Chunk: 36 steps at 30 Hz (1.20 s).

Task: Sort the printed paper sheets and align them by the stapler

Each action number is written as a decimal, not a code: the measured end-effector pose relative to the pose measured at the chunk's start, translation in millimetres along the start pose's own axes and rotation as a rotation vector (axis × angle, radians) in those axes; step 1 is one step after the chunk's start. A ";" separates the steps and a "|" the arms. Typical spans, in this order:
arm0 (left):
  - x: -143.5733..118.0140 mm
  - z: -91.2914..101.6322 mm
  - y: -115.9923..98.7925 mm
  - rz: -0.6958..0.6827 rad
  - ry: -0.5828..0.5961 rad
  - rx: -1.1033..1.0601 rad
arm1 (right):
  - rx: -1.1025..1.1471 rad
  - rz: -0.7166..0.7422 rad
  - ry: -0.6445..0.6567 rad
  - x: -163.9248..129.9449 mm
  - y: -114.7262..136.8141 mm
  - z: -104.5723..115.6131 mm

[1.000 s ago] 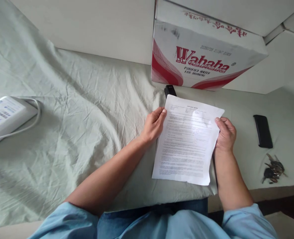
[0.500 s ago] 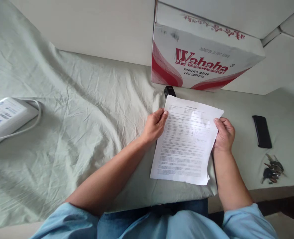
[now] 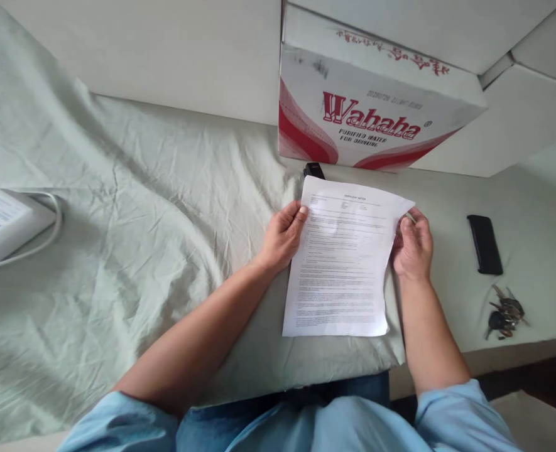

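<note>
Head view: left hand (image 3: 283,237) pinches a printed sheet (image 3: 341,270) before the box (image 3: 372,129) marked "Wahaha PURIFIED WATER FOR DRINKING"; right hand (image 3: 413,246) curls at the sheet's corner (whether gripping, I cannot tell).

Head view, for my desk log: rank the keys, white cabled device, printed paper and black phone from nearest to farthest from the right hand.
From the right hand:
1. Printed paper, at its left.
2. Black phone, just right.
3. Keys, lower right.
4. White cabled device, far left.
</note>
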<state>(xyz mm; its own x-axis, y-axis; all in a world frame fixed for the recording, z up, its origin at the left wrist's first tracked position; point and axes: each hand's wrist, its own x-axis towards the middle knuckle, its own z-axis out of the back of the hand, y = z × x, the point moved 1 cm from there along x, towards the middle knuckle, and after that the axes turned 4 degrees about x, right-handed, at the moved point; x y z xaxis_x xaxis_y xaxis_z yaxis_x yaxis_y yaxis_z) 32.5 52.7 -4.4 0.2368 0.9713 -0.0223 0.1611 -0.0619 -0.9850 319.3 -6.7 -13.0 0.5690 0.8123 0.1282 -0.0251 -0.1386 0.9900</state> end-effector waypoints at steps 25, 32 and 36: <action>3.4 5.9 -4.3 0.003 0.080 0.265 | -0.090 -0.097 0.059 1.0 9.7 4.6; 4.8 5.1 -9.7 -0.060 0.111 0.359 | -0.153 -0.055 0.068 -2.3 11.4 3.1; 4.0 3.1 -9.7 -0.075 0.150 0.378 | -0.225 -0.026 0.079 -3.3 11.5 2.3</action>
<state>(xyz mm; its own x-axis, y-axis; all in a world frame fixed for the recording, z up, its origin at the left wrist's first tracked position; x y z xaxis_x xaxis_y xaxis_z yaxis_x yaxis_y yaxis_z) 29.0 57.9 4.5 0.3789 0.9241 0.0492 -0.1739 0.1233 -0.9770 319.0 -12.2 -2.2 0.5060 0.8569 0.0979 -0.1990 0.0056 0.9800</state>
